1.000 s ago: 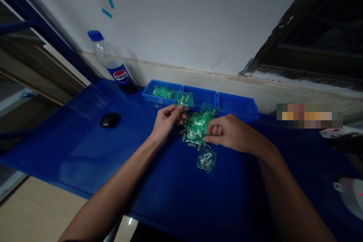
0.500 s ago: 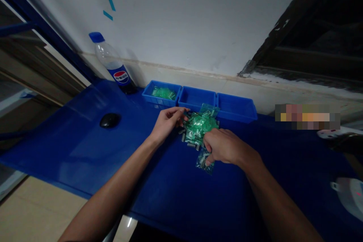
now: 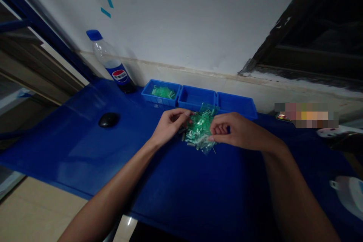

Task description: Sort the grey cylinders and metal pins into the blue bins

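Observation:
A heap of small clear green bags [image 3: 198, 128] holding little grey parts lies on the blue table [image 3: 85, 143], with a few loose grey parts at its left edge. My left hand [image 3: 168, 124] rests at the heap's left side, its fingers curled together with the tips on the bags; what they pinch is hidden. Over the heap's right side, my right hand [image 3: 241, 132] is closed in a pinch on one small green bag [image 3: 208, 146], which hangs just above the table.
Three blue bins stand in a row behind the heap: the left bin [image 3: 150, 94] holds green bags, the middle bin [image 3: 195, 104] and right bin [image 3: 241, 111] look bare. A cola bottle [image 3: 113, 66] and a black mouse [image 3: 108, 120] sit left. White objects [image 3: 350, 196] lie right.
The bag my left hand held is gone from it, and that hand came back to the heap. My right hand reached down, picked up the bag lying nearer me and lifted it to the heap.

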`<state>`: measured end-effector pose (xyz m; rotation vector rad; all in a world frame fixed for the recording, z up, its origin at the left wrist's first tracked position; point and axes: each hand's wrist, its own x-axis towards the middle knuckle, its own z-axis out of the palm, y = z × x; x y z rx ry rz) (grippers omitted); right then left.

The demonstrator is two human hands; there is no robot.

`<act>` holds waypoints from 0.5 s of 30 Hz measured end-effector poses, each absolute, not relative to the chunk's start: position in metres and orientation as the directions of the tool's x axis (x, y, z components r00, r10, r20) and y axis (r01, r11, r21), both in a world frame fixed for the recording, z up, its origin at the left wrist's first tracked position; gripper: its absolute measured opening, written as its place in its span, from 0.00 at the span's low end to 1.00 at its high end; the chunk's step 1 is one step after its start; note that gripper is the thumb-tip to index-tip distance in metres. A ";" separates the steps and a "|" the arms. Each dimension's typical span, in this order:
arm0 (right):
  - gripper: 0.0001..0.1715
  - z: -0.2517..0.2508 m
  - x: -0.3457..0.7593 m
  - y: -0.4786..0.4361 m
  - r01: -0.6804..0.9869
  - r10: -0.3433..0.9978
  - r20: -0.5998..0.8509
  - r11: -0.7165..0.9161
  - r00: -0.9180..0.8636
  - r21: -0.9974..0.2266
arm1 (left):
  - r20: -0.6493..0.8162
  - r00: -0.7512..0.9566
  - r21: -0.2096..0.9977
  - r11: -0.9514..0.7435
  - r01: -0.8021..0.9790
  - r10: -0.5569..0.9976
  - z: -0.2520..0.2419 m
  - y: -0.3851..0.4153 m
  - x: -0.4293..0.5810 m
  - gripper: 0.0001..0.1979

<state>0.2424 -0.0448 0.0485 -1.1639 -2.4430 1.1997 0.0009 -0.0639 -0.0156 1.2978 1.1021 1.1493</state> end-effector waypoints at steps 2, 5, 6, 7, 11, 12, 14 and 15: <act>0.13 0.045 0.245 -0.039 0.499 0.796 -0.060 0.316 -0.602 -0.807 | 0.059 0.157 0.998 -0.060 0.007 0.986 -0.015 -0.067 0.004 0.19; 0.17 0.036 0.242 -0.035 0.354 0.866 -0.062 0.137 -0.497 -0.925 | 0.079 0.206 0.997 -0.080 -0.005 0.975 -0.017 -0.070 0.008 0.16; 0.19 0.033 0.240 -0.035 0.313 0.877 -0.074 0.090 -0.475 -0.946 | 0.083 0.215 0.996 -0.084 -0.005 0.973 -0.018 -0.071 0.009 0.15; 0.22 0.031 0.238 -0.035 0.280 0.884 -0.081 0.057 -0.459 -0.958 | 0.085 0.220 0.996 -0.087 -0.002 0.972 -0.019 -0.072 0.010 0.14; 0.28 0.029 0.231 -0.036 0.239 0.897 -0.078 0.032 -0.435 -0.971 | 0.085 0.249 0.995 -0.094 0.024 0.965 -0.021 -0.071 0.009 0.17; 0.27 0.028 0.230 -0.036 0.251 0.899 -0.071 0.044 -0.431 -0.967 | 0.085 0.261 0.994 -0.099 0.041 0.961 -0.021 -0.070 0.008 0.18; 0.21 0.026 0.228 -0.035 0.275 0.908 -0.049 0.074 -0.415 -0.959 | 0.086 0.286 0.989 -0.116 0.088 0.954 -0.019 -0.070 0.006 0.19; 0.19 0.025 0.227 -0.035 0.278 0.913 -0.035 0.087 -0.407 -0.957 | 0.083 0.299 0.987 -0.120 0.106 0.951 -0.018 -0.070 0.004 0.20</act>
